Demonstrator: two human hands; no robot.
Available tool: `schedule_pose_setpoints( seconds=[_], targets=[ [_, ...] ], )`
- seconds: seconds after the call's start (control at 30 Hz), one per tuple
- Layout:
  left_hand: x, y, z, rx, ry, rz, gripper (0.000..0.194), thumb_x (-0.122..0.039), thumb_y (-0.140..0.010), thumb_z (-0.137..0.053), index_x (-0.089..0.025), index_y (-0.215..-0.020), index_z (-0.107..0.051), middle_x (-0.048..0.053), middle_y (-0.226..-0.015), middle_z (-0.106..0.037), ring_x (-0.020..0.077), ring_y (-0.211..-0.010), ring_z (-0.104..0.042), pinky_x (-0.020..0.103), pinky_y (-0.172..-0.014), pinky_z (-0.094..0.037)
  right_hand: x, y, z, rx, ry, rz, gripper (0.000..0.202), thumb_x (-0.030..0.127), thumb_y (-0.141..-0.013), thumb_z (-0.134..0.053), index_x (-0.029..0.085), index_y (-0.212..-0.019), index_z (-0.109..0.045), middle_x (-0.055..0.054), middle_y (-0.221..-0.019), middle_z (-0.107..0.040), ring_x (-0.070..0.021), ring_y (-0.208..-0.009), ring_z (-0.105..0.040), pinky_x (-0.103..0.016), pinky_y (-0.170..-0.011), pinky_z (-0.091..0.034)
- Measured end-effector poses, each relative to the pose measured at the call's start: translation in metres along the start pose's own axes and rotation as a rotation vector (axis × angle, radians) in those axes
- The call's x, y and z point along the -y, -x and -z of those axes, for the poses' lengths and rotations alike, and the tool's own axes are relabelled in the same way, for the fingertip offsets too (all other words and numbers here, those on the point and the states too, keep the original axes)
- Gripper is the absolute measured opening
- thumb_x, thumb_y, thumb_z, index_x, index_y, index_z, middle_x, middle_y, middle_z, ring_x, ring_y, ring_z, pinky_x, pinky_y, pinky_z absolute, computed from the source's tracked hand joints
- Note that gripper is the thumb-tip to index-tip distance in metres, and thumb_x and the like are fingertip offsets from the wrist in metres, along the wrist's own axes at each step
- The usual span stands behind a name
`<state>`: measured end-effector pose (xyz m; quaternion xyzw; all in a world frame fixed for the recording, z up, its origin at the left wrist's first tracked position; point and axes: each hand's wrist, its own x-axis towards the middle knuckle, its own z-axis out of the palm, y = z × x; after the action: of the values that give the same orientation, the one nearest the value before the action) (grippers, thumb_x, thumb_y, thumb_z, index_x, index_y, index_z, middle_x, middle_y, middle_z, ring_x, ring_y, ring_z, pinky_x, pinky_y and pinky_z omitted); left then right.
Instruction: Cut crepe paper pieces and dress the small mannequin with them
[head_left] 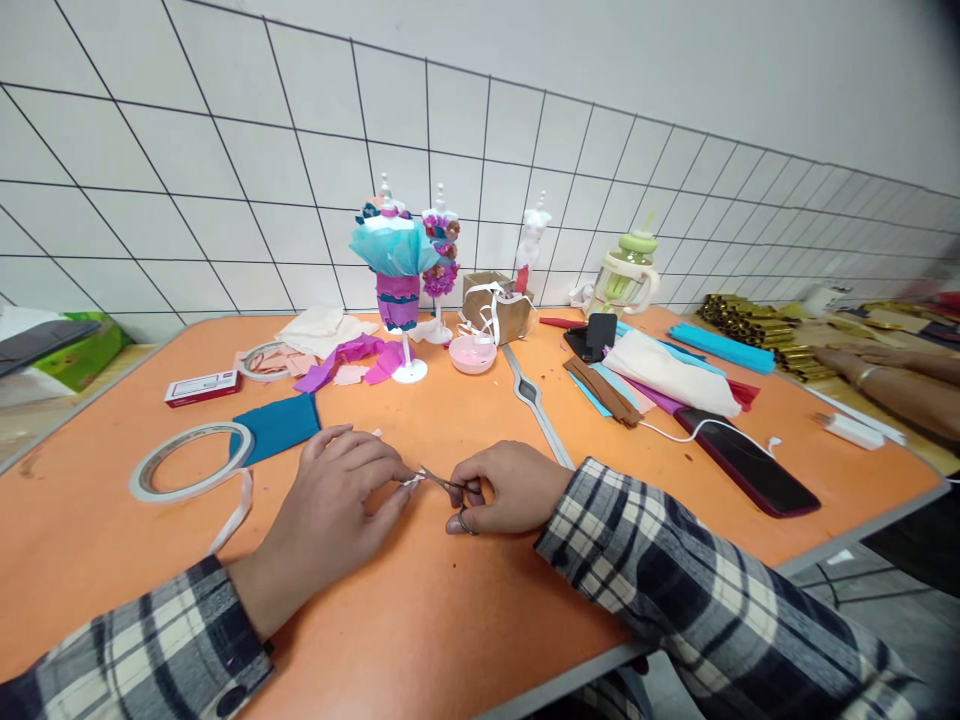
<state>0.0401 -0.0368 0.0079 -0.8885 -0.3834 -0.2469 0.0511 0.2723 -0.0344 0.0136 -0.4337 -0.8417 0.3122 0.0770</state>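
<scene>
White grid-lined wall behind; orange tabletop (465, 440) lying under your hands, crowded with craft supplies at the far side.

You are holding small scissors (450, 490) in your right hand (510, 488), fingers through the loops, thin dark blades pointing left. Grip here is closed around the handles; whether the blades are parted cannot be told. Your left hand (341, 485) is pinching a small white strip (411, 481) between thumb and fingertips, grip pressed together on it. The strip is sitting right at the blade tips, between the two hands, just above the tabletop near its front edge.

A roll of tape (187, 460) is lying left of your left hand, its loose end trailing toward your sleeve. Blue paper (277, 425) is lying just beyond it. A red and white box (202, 388) is sitting farther left; its print is too small to read. A dark phone (746, 460) is resting to the right, cable attached. Dressed mannequin stands (397, 270) are standing near the wall. Another person's hand (862, 365) is resting at the far right.
</scene>
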Motion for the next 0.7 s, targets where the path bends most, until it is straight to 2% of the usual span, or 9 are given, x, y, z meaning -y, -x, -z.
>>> schedule_pose_setpoints(
  seconds=[0.7],
  targets=[
    [0.0016, 0.0003, -0.0021, -0.008, 0.012, 0.007, 0.013, -0.03, -0.085, -0.057, -0.025, -0.081, -0.068, 0.002, -0.082, -0.072, 0.0241, -0.085, -0.061, 0.045, -0.087, -0.035, -0.0018, -0.0005, -0.0005, -0.025, 0.008, 0.025, 0.027, 0.048, -0.075, -0.069, 0.022, -0.084, -0.069, 0.006, -0.062, -0.058, -0.0083, -0.06, -0.05, -0.022, -0.057, -0.029]
  ],
)
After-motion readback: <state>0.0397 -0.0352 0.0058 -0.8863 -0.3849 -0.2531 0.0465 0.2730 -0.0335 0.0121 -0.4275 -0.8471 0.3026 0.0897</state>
